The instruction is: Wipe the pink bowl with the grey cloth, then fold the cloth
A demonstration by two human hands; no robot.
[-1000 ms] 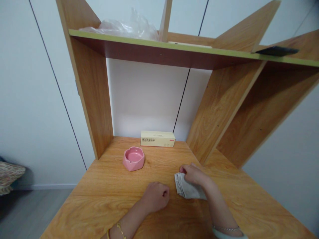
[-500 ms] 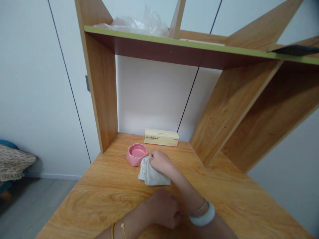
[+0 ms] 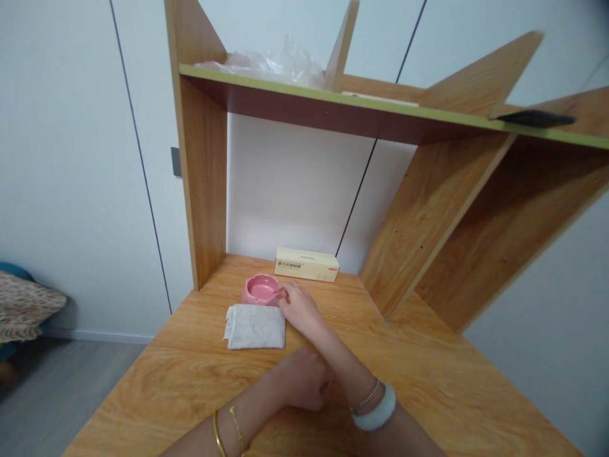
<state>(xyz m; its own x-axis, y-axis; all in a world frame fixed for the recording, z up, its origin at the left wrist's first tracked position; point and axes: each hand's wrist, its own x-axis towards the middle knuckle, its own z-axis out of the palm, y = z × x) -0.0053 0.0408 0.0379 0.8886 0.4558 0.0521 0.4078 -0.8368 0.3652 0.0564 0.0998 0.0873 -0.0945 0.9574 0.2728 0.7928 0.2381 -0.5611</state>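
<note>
A pink ashtray with a notched rim stands on the wooden desk. My right hand, wearing a pale bangle on its wrist, has its bent fingers at the ashtray's right rim, thumb and finger closed around the edge. Just in front of the ashtray lies a folded grey cloth, spread flat, apart from my left hand. Closer to me, my left hand rests on the desk as a loose fist under my right forearm. Nothing shows in that fist.
A cream cardboard box lies by the back wall, behind the ashtray. Upright wooden panels border the desk's back area. Overhead runs a shelf carrying crumpled clear plastic and a dark flat object.
My right hand has let go of the cloth and is now at the ashtray's rim. The cloth lies flatter and further left. My left fist has shifted slightly; the view has turned a little.
</note>
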